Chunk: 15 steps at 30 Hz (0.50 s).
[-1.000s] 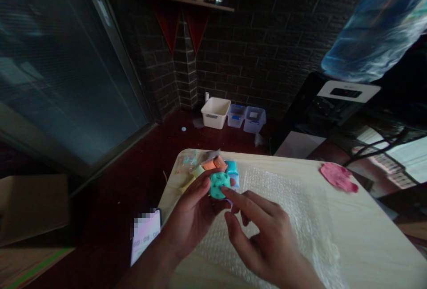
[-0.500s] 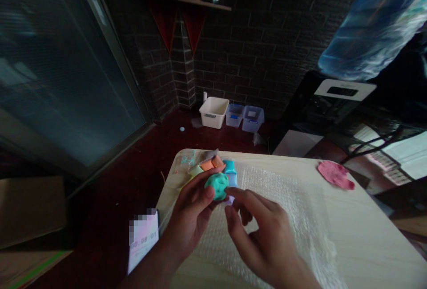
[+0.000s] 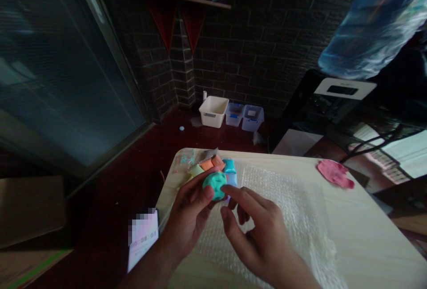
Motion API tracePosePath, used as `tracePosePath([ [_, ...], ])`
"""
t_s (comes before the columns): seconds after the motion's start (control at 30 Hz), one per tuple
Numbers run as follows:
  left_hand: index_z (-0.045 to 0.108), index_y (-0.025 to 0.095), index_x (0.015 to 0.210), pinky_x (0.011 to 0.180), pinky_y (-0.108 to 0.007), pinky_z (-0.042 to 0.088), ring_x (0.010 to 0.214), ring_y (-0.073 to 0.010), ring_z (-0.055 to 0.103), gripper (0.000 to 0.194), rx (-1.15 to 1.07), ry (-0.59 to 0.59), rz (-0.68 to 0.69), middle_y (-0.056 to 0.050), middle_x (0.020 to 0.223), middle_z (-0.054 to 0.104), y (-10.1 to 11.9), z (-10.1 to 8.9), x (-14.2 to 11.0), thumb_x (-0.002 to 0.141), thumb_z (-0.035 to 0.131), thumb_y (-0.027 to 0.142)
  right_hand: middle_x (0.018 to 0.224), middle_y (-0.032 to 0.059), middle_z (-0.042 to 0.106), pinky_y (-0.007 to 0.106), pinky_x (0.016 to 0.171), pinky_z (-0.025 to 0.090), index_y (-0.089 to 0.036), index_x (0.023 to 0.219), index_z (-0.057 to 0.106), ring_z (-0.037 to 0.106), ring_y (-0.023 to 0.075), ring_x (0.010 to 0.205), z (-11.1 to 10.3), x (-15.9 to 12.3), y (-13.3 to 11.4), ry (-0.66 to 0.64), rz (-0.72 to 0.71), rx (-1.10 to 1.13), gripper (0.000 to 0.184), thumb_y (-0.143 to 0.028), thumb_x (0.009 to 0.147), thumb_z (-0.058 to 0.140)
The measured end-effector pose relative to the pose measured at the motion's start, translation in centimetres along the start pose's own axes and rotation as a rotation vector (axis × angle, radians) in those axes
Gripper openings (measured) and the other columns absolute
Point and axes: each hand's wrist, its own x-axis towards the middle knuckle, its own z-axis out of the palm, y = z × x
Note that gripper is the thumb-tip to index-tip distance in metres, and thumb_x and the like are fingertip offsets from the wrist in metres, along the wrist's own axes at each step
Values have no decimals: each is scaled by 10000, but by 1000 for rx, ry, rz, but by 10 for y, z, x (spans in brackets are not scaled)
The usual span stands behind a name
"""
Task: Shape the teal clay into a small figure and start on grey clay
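My left hand is closed around a dimpled lump of green modelling clay, its thumb on the near side. The outstretched index finger of my right hand presses into the lump's right side. That hand's thumb stands apart, and its other fingers are curled, holding nothing. Just beyond the clay lie small packets: an orange packet, a teal packet, a pale yellow packet and a blue packet. Part of a purple one shows below the clay, mostly hidden by my fingers.
Bubble wrap covers the middle of the wooden table. A flattened pink clay piece lies at the far right. A phone with a timer is by the left edge. Plastic bins stand on the floor beyond.
My right index finger has moved slightly left, pushing into the clay. The green lump has turned a little in my left hand and shows a different dented face.
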Motion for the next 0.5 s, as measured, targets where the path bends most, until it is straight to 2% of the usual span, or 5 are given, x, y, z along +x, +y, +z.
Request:
tracePosePath([
  [0.2,799,250,1204,922,-278,619,1046,-195,745,285,13,-2,2,-76,1239,780,0,-1,3,921,773,239,825,24,689,281,567,511,-190,1266,677,617,147,638,-1,1,4,-26,15,2,333,-174,943,602],
  [0.4,807,224,1167,862,-272,640,1066,-203,739,246,-23,31,-10,-90,1306,750,2,0,7,928,764,262,728,-15,649,258,529,500,-209,1220,706,602,128,576,-5,-1,4,104,22,55,293,-170,948,605],
  [0.5,808,236,1161,874,-283,638,1085,-209,731,247,-16,10,-6,-83,1358,723,1,1,5,917,775,260,736,-6,662,263,522,506,-196,1216,709,612,132,573,-4,0,4,83,21,43,291,-169,945,605],
])
